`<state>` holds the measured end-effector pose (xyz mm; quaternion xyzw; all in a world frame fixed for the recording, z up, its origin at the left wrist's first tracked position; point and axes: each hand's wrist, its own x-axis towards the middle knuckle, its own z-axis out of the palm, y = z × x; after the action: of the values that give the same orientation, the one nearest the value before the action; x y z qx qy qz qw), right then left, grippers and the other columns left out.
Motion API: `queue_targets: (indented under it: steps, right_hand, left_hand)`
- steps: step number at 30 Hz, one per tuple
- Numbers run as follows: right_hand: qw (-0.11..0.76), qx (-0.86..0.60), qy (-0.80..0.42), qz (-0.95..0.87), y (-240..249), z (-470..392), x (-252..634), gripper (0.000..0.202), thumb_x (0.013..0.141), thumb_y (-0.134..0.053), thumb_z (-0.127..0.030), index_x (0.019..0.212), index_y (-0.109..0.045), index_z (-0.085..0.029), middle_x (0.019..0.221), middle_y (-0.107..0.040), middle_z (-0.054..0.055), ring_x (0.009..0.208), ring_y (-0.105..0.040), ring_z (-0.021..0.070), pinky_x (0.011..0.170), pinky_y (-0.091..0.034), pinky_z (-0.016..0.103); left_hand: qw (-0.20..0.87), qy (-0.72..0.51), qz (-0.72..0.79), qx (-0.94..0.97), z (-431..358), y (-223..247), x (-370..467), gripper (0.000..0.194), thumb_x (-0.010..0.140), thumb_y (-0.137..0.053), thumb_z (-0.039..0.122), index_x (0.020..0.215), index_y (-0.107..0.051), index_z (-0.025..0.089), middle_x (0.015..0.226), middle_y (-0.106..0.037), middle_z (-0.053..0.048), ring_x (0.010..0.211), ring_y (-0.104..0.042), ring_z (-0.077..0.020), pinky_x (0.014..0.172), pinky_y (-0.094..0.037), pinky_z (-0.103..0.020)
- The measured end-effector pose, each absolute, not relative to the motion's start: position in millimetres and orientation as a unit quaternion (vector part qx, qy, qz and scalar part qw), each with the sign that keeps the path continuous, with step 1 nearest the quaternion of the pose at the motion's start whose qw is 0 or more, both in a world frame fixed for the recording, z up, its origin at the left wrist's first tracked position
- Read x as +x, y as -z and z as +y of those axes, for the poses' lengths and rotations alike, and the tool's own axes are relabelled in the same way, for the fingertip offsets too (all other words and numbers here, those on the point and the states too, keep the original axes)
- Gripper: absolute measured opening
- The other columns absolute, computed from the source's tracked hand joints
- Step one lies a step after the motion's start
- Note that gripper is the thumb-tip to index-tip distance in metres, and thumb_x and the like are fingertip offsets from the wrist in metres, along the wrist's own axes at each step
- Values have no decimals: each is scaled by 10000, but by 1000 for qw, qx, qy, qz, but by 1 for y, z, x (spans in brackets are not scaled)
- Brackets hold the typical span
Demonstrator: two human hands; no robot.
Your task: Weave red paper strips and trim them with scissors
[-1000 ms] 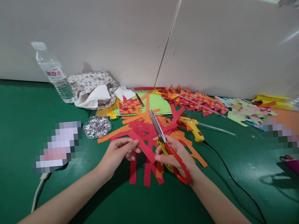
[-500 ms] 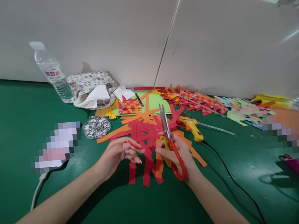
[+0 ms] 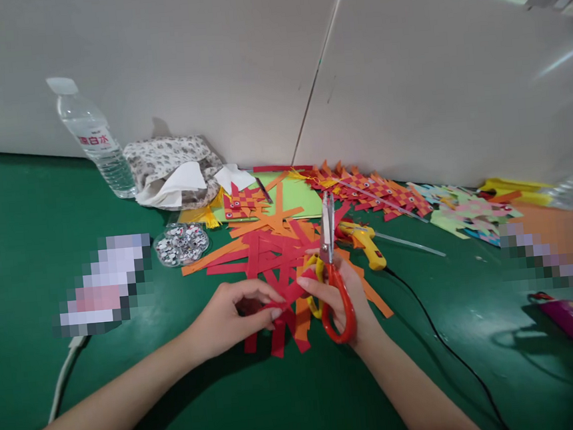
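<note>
My left hand (image 3: 240,316) is closed, pinching one end of a short red paper strip (image 3: 293,293) between thumb and fingers. My right hand (image 3: 340,290) is wrapped round a pair of scissors (image 3: 331,264) with red and yellow handles, blades pointing up and away. Its thumb and a finger also touch the other end of the same red strip. Below and beyond both hands lies a loose pile of red paper strips (image 3: 269,250) and orange paper strips (image 3: 369,298) on the green table (image 3: 263,411).
A yellow glue gun (image 3: 366,241) lies right of the pile, its black cord (image 3: 442,335) trailing forward. Woven paper fish (image 3: 375,190) lie along the wall. Leftward are googly eyes (image 3: 182,243), a tissue pouch (image 3: 175,168), a water bottle (image 3: 97,141) and a blurred phone (image 3: 104,281).
My left hand has closed on the red strip and turned it toward my right hand, which now touches its other end. The scissors have swung slightly right and more upright.
</note>
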<state>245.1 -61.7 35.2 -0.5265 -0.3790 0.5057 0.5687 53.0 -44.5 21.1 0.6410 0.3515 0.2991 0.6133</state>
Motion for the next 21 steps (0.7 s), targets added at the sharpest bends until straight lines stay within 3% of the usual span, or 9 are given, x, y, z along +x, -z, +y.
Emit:
queue_targets:
  steps: [8, 21]
  right_hand:
    - [593, -535, -472, -372, -31, -59, 248, 610, 463, -858, -200, 963, -511, -238, 724, -601, -54, 649, -609, 144, 660, -550, 306]
    - [599, -527, -466, -382, -29, -59, 248, 616, 491, -858, -236, 992, -501, -243, 701, -613, -52, 660, -637, 170, 641, -557, 328]
  left_hand:
    - [662, -378, 388, 518, -36, -12, 53, 289, 685, -761, 283, 921, -642, 166, 735, -678, 3, 633, -683, -143, 661, -575, -276]
    - [677, -372, 426, 470, -35, -20, 53, 269, 629, -802, 266, 831, -683, 135, 704, -729, -24, 663, -703, -157, 619, -551, -234]
